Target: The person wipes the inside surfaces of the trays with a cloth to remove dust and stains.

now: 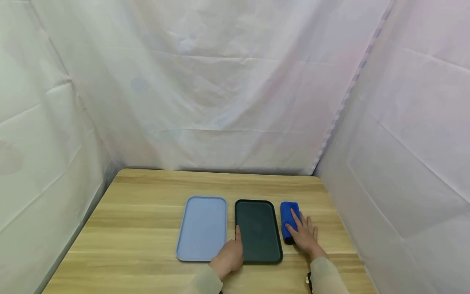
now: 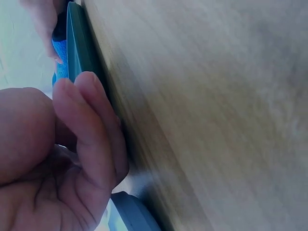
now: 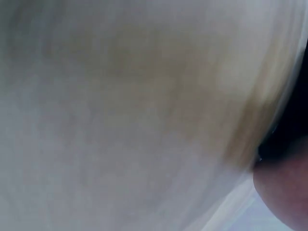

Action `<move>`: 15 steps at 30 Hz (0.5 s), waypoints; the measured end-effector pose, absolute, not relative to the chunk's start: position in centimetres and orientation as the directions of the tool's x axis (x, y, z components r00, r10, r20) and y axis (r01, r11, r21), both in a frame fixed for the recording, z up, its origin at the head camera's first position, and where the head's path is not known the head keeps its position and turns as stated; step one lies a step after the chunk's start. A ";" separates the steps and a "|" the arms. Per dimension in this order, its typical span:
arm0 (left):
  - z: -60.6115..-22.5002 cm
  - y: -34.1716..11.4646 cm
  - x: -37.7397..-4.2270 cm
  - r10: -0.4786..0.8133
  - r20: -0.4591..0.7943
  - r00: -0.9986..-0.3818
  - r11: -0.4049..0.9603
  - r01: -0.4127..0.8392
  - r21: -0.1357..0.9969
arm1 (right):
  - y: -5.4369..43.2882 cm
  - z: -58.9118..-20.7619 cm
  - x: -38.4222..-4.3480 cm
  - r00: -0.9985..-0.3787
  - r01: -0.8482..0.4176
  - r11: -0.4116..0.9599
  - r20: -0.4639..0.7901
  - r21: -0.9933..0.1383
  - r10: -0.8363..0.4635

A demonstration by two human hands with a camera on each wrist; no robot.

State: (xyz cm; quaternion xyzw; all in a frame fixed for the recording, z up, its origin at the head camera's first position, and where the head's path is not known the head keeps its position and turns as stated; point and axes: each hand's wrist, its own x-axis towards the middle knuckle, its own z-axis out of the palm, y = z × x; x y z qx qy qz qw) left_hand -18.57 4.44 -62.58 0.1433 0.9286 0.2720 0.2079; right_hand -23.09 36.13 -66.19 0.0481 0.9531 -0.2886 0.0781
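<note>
A dark green tray lies flat on the table, with a light blue tray just to its left. My left hand is at the green tray's near left corner. Its index finger stretches straight along that tray's left edge, while the other fingers bend inward, as the left wrist view shows. To the right of the green tray lies a folded blue cloth with a black near end. Spread fingers of my right hand rest on its right side. In the right wrist view only a blurred bit of hand and a black patch appear.
The wooden table carries both trays and the cloth. Pale fabric curtains hang behind it and along both sides, close to the table's edges.
</note>
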 end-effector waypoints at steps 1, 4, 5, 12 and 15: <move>-62.6 4.3 -18.5 0.378 -0.300 -0.876 0.809 0.155 0.567 | 36.0 -66.3 -23.2 -0.983 0.135 0.832 -0.177 -0.539 0.045; -62.7 4.2 -18.3 0.382 -0.288 -0.878 0.799 0.158 0.580 | 36.0 -66.2 -23.1 -0.983 0.130 0.838 -0.177 -0.529 0.041; -62.7 4.2 -18.2 0.386 -0.287 -0.876 0.790 0.153 0.594 | 36.1 -66.1 -22.9 -0.983 0.132 0.840 -0.177 -0.526 0.044; -61.6 3.2 -17.2 0.427 -0.282 -0.859 0.695 0.112 0.710 | 36.8 -64.2 -21.4 -0.983 0.132 0.815 -0.181 -0.564 0.035; -60.1 0.9 -17.2 0.444 -0.232 -0.865 0.644 0.128 0.755 | 35.8 -62.2 -20.5 -0.987 0.137 0.808 -0.147 -0.573 0.063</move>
